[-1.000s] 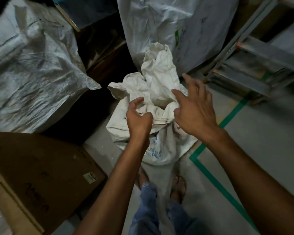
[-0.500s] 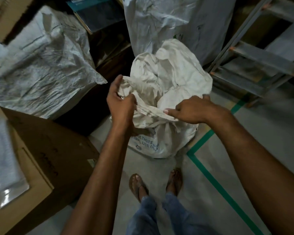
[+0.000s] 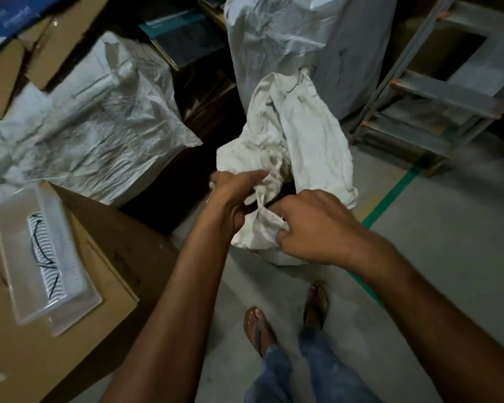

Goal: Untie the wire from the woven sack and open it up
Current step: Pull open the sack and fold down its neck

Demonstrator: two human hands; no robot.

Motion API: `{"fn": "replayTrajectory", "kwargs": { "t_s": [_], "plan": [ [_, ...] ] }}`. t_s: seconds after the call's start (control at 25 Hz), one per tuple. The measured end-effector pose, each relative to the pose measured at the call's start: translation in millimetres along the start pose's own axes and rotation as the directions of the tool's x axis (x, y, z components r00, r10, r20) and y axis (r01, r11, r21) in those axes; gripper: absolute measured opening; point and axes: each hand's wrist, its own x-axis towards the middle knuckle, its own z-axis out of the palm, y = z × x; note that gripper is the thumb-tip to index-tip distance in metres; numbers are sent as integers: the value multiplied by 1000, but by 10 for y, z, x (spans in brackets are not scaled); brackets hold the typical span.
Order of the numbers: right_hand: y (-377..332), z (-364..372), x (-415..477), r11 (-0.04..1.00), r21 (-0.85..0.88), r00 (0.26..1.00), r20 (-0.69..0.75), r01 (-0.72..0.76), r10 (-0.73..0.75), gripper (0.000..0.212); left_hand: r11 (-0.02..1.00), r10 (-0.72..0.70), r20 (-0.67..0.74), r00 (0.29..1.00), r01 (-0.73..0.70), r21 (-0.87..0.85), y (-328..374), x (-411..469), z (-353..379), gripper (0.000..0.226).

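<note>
The white woven sack (image 3: 312, 141) stands on the grey floor in front of me, its crumpled top rising up and back. A dark gap shows at its mouth between my hands. My left hand (image 3: 233, 196) grips the near left edge of the sack's mouth. My right hand (image 3: 312, 228) is closed on the near right fold of the rim. Both hands touch the fabric and pull it apart. No wire shows in this view.
A cardboard box (image 3: 56, 330) at left carries a clear plastic tray (image 3: 41, 251). Crumpled woven sheeting (image 3: 99, 135) lies behind it. A tall grey sack (image 3: 312, 45) stands behind. A metal ladder (image 3: 437, 91) leans at right. Green floor tape (image 3: 396, 193) runs beside my sandalled feet (image 3: 285, 318).
Both hands shifted their hold on the sack's rim and came closer together at the near edge. The mouth now shows a dark gap. The view tilted down and left.
</note>
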Motion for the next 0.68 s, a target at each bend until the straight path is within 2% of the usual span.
{"fn": "replayTrajectory", "kwargs": {
  "t_s": [0.08, 0.12, 0.2, 0.24, 0.32, 0.36, 0.4, 0.48, 0.52, 0.6, 0.64, 0.68],
  "plan": [
    [-225, 70, -103, 1000, 14, 994, 111, 9, -10, 37, 996, -18, 5, 1000, 18, -92, -122, -57, -170, 54],
    [-290, 60, -146, 999, 42, 978, 209, 3, -12, 41, 991, -5, -24, 1000, 2, -136, -123, -66, -253, 45],
    [-313, 3, -173, 986, 144, 922, 387, -78, 16, 49, 972, 28, -81, 996, -46, -228, -30, -87, -389, 44],
    [-283, -34, -147, 965, 211, 919, 388, -157, 65, 57, 963, 65, -89, 994, -86, -255, 27, -71, -454, 47],
    [-148, -41, -24, 897, 306, 939, 229, -318, 255, 69, 946, 134, -37, 990, -139, -292, 172, -128, -524, 50],
    [-84, -48, 42, 909, 227, 935, 138, -350, 326, 65, 938, 161, -28, 987, -161, -305, 244, -162, -539, 49],
    [-32, -42, 108, 931, 45, 929, 106, -361, 355, 61, 933, 187, -40, 982, -190, -307, 310, -202, -550, 48],
    [42, 5, 162, 900, -253, 875, 247, -355, 415, 73, 918, 244, -120, 962, -269, -290, 431, -293, -561, 48],
    [64, 3, 155, 868, -314, 805, 347, -385, 482, 71, 904, 265, -173, 949, -307, -298, 491, -314, -587, 48],
    [140, 39, 52, 806, -292, 638, 498, -515, 588, 61, 878, 289, -240, 927, -356, -318, 544, -332, -679, 48],
    [175, 84, -31, 782, -315, 587, 526, -537, 615, 66, 884, 308, -239, 921, -370, -286, 521, -364, -716, 47],
    [186, 113, -112, 771, -377, 573, 518, -514, 635, 67, 904, 332, -210, 919, -374, -207, 469, -394, -728, 45]
  ]
}}
